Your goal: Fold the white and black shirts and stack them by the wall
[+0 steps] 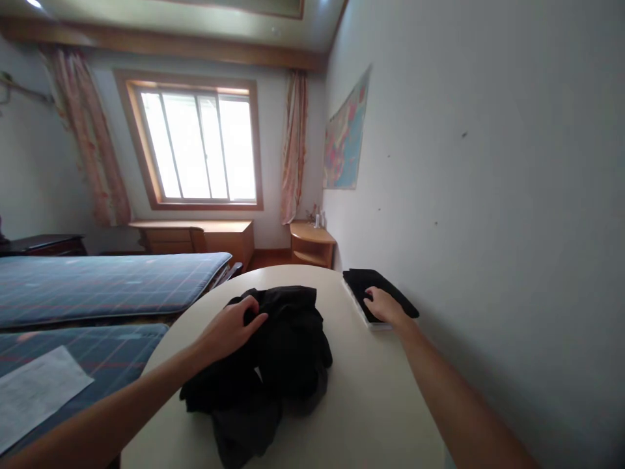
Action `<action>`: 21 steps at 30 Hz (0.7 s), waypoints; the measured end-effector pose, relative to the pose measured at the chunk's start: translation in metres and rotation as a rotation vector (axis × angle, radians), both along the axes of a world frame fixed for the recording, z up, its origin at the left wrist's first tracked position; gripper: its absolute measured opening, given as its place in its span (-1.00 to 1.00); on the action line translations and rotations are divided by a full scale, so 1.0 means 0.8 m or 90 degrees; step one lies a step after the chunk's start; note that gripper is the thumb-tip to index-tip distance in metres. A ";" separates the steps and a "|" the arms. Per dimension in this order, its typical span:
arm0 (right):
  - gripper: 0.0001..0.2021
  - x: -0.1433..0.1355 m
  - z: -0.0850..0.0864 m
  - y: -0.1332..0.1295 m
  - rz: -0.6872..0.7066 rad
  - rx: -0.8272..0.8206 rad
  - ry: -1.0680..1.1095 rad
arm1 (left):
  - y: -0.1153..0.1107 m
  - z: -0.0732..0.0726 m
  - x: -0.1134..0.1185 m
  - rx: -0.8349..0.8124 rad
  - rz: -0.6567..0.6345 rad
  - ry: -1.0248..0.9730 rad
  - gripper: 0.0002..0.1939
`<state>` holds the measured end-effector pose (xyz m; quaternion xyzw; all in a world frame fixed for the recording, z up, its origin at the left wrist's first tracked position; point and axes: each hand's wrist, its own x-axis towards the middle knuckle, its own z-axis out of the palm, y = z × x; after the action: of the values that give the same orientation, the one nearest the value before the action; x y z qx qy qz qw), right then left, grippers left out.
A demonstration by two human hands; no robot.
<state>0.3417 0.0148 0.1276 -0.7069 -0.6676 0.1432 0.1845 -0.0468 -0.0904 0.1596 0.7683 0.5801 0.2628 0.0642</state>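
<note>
A crumpled black garment [293, 345] with dark grey parts lies on the round white table [375, 410] in front of me. My left hand [235, 327] is at its upper left side, fingers and thumb curled around a fold of the fabric. Farther right, against the wall, a flat folded black cloth [390, 293] sits on a shallow white tray or box [364, 314]. My right hand [385, 306] reaches onto this cloth, its fingers bent and closed at the surface; the fingertips are partly hidden.
Two plaid blue mattresses [107, 286] lie left of the table, the nearer one with a white sheet of paper [41, 391] on it. The wall [512, 260] runs close along the right. A wooden desk [222, 238] and a corner shelf [312, 236] stand beyond, below the window.
</note>
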 end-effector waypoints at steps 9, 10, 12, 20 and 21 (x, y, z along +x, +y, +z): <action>-0.66 0.038 -0.086 0.027 -0.231 0.162 -0.099 | -0.009 0.024 -0.010 -0.155 -0.129 -0.088 -0.51; -0.66 0.039 -0.084 0.029 -0.233 0.170 -0.087 | -0.009 0.028 -0.012 -0.170 -0.127 -0.088 -0.47; -0.64 0.041 -0.076 0.031 -0.233 0.186 -0.072 | -0.008 0.033 -0.013 -0.151 -0.152 -0.047 -0.46; -0.59 0.049 0.006 0.011 -0.257 0.476 0.129 | -0.007 0.002 0.000 -0.068 -0.198 0.039 -0.73; -0.61 0.050 0.021 0.006 -0.243 0.542 0.169 | -0.009 -0.003 0.000 -0.073 -0.187 0.028 -0.65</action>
<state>0.3819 0.0193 0.1444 -0.6542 -0.4957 -0.0899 0.5641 -0.0465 -0.0974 0.1574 0.8455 0.4768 0.2000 0.1330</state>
